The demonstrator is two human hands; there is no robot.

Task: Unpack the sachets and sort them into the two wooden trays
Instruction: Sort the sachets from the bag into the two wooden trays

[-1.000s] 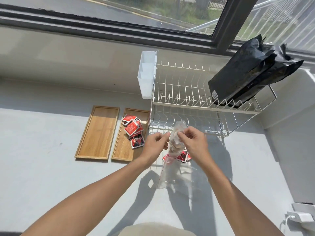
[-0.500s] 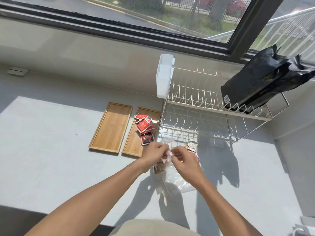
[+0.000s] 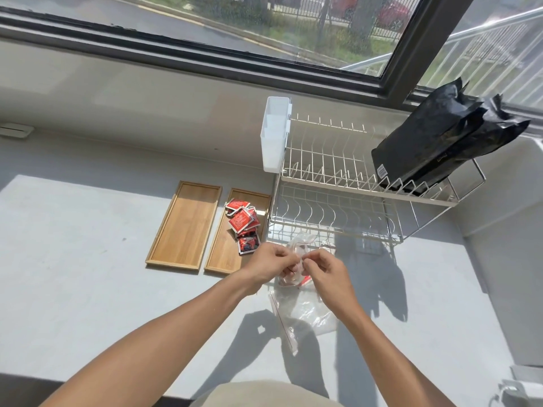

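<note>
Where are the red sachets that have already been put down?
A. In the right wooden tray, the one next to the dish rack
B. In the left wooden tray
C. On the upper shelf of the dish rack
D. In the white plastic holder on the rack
A: the red sachets lie piled in the right wooden tray, next to the dish rack, while the left wooden tray holds none.

Bright sun through the window, hard forearm shadows on the counter — sharp focus, edges bowed.
</note>
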